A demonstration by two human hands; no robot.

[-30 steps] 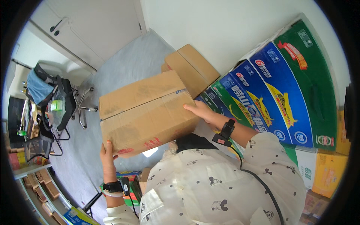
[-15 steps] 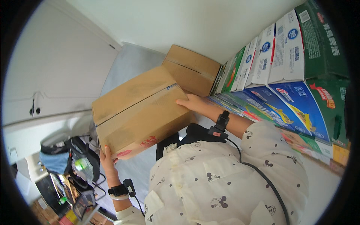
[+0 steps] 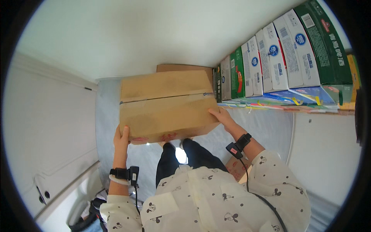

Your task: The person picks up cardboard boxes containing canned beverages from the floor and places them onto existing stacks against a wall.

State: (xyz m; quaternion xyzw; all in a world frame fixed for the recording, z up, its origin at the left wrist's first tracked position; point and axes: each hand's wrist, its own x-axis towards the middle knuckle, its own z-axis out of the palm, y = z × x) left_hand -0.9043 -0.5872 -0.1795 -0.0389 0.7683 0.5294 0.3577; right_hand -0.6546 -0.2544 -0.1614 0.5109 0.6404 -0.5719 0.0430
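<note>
A large brown cardboard box (image 3: 166, 110) is held level in front of me, its taped seam running across the top and red print along its near side. My left hand (image 3: 121, 137) grips its near left corner, thumb on top and fingers down the side. At the right end my right hand (image 3: 222, 116) holds the near corner, thumb on the top face and the other fingers mostly hidden. Behind the held box, another cardboard box (image 3: 181, 68) shows only its far strip against the wall.
Stacked drink cartons (image 3: 278, 58) in white, green and blue line the right wall. A white door (image 3: 54, 131) stands at left, with a black bag (image 3: 87, 212) below it. Behind my legs on the right lies another brown box (image 3: 236, 168) on the grey floor (image 3: 259, 123).
My body has turned rightward, and the held box now lies square to me, in front of the box by the wall. Both hands keep their grip.
</note>
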